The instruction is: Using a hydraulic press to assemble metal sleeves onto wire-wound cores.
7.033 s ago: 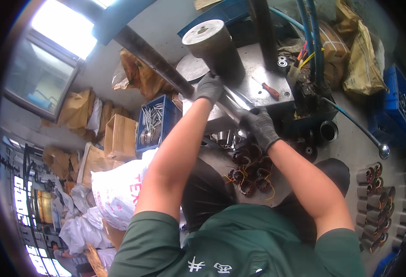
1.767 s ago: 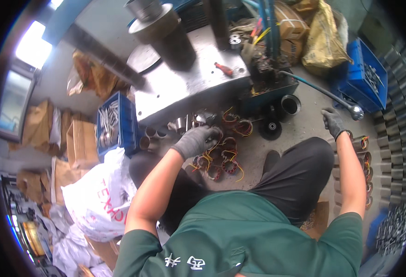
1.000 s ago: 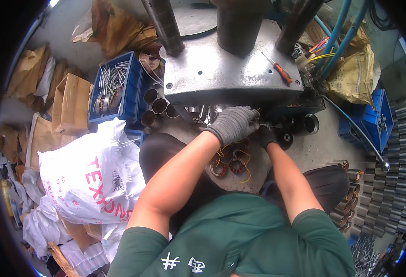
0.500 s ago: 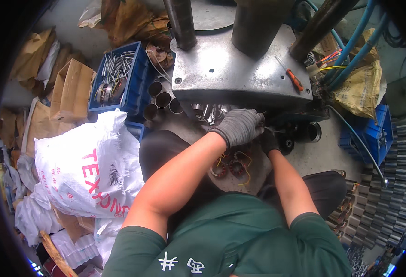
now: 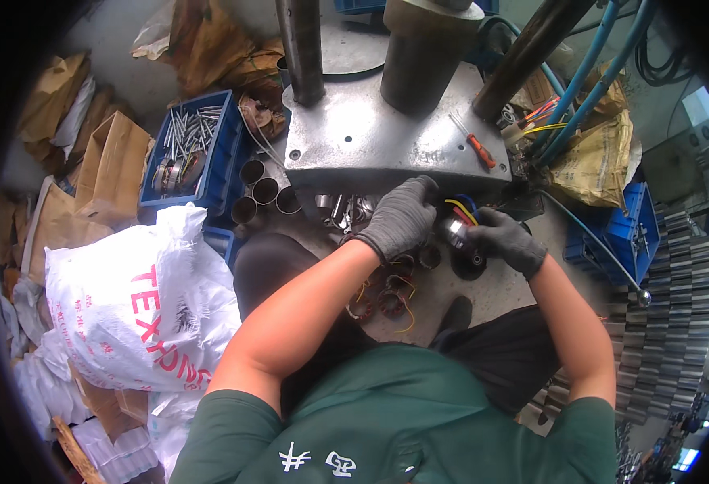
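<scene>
my right hand (image 5: 509, 239) just moved away from my left hand (image 5: 405, 218), its grip around a shiny wired part (image 5: 456, 231), now showing at the left's three o'clock. left grip: i can't tell.

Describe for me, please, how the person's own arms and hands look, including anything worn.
The left hand and right hand wear dark grey gloves ending at the wrists, with fine lines visible across the left one. The arms are bare from there up to short, dark green sleeves.
</scene>
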The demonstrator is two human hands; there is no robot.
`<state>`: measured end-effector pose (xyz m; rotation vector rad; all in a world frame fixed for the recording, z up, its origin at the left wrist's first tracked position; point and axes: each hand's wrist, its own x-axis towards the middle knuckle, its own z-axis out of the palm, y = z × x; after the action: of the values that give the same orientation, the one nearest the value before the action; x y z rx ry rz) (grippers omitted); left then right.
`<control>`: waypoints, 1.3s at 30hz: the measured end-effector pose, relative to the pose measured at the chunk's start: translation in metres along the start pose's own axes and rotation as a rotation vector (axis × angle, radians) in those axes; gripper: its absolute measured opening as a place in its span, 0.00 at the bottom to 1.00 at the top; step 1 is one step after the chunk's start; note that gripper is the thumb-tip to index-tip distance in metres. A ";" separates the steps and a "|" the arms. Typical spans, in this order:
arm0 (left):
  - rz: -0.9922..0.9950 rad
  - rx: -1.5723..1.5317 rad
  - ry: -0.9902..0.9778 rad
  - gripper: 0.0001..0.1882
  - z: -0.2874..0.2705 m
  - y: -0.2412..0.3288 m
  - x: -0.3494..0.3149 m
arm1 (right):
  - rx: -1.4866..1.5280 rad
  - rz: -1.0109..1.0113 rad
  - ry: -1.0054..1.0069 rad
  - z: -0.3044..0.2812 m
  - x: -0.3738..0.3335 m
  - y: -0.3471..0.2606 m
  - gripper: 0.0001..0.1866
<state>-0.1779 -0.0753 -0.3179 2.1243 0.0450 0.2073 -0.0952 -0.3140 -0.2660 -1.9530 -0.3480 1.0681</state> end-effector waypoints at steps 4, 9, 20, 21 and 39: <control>-0.229 -0.546 -0.203 0.27 -0.008 0.010 -0.004 | 0.736 -0.242 0.082 0.001 -0.029 -0.008 0.16; -0.251 -1.145 -0.330 0.30 -0.012 0.036 -0.017 | 0.991 -0.271 0.219 0.011 -0.024 -0.008 0.15; -0.034 -0.791 0.023 0.25 -0.005 0.025 -0.016 | 0.821 -0.127 0.344 0.031 -0.018 -0.011 0.17; -0.038 -0.789 0.022 0.25 -0.001 0.024 -0.016 | 0.824 -0.124 0.342 0.035 -0.015 -0.012 0.17; 0.195 -0.507 0.244 0.30 0.019 0.023 -0.018 | 1.394 -0.250 -0.036 0.035 -0.011 -0.001 0.24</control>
<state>-0.1935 -0.1055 -0.3102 1.5888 -0.0660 0.5340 -0.1291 -0.3003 -0.2683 -0.6181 0.1481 0.7892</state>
